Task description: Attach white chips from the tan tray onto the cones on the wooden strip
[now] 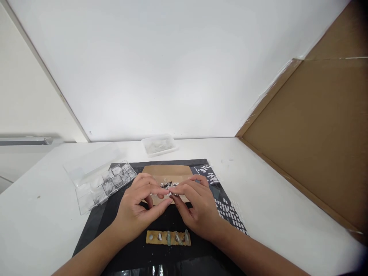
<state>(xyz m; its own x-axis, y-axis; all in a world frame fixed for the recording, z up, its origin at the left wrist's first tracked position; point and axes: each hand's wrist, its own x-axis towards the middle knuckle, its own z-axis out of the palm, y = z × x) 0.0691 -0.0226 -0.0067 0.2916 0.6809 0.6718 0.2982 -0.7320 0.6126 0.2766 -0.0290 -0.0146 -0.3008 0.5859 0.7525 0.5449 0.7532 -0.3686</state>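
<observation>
My left hand [143, 201] and my right hand [197, 203] meet fingertip to fingertip over a brown paper tray [166, 170]. Thumb and fingers of each are pinched together at one spot; whatever they hold there is too small to make out. Small white and dark pieces [166, 185] show just behind the fingertips, inside the tray. Nearer to me, below the hands, a yellow-brown strip [155, 237] lies on the black mat [129, 253], with several small clear, greenish and white pieces in a row on it.
At the left lies a clear compartment box [106, 186] with small bags inside, its lid open. A white translucent tray [159, 145] stands at the back. Rows of white pieces [230, 212] cover the mat's right side. Cardboard [310, 134] rises at the right.
</observation>
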